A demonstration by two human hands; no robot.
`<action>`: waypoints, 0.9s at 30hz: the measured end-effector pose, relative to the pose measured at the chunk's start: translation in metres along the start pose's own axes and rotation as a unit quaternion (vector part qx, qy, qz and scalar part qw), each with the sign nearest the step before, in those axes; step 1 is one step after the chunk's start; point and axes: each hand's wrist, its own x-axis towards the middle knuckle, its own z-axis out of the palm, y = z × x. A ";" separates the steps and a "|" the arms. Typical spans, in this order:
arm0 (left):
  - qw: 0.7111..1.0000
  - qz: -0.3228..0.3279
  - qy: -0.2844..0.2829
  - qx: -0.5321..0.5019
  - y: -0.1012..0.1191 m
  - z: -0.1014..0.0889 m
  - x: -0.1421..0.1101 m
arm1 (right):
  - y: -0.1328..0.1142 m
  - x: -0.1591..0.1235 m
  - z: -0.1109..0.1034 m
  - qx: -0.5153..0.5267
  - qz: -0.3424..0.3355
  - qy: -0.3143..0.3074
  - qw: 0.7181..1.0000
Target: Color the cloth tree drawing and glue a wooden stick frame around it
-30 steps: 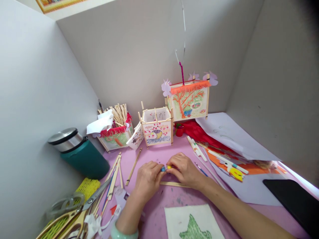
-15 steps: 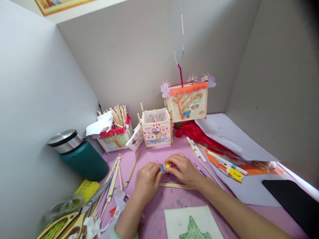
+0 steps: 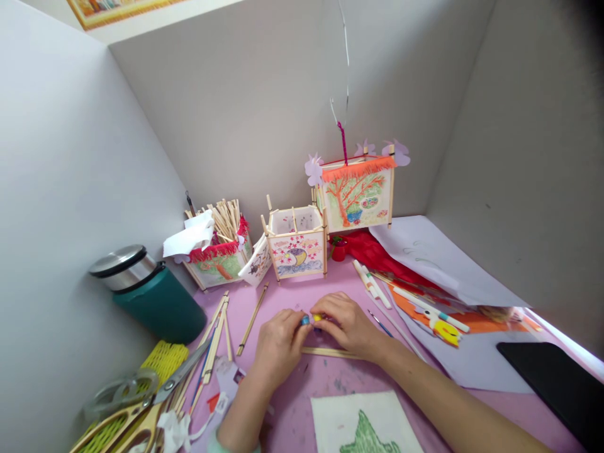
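Note:
Above the middle of the pink tabletop, my two hands are close together. My left hand pinches a small blue piece between thumb and fingertips. A small yellow piece sits in the pinch of my right hand, a narrow gap from the blue one. The fingers hide most of both pieces, so I cannot tell what they are. Thin wooden sticks lie beneath, partly covered by my right hand. Nearer me is a white sheet with a green crayon-like drawing.
Behind stand a small stick-framed lantern, a hanging lantern and a box of sticks. A teal bottle and scissors are left. Markers, paper and a black phone-like slab lie right.
Both hands stay nearly in place, still pinching the blue and yellow pieces. The fingers of my right hand shift slightly around the yellow piece, which shows less than half a second ago.

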 end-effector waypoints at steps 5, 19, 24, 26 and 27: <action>1.000 -0.016 -0.014 -0.006 0.002 -0.001 0.000 | 0.000 -0.002 0.004 -0.001 0.000 0.009 1.000; 0.996 -0.011 0.046 -0.081 -0.001 -0.008 0.003 | 0.000 0.000 0.001 0.077 0.095 0.075 0.990; 0.997 -0.010 0.055 -0.049 -0.005 -0.009 0.001 | 0.001 0.000 -0.002 0.068 0.117 0.060 0.989; 0.998 -0.005 0.056 -0.039 -0.005 -0.008 0.001 | 0.000 0.001 -0.002 0.067 0.110 0.058 0.990; 0.998 -0.003 0.055 -0.035 -0.005 -0.008 0.001 | 0.000 0.001 -0.002 0.070 0.107 0.059 0.990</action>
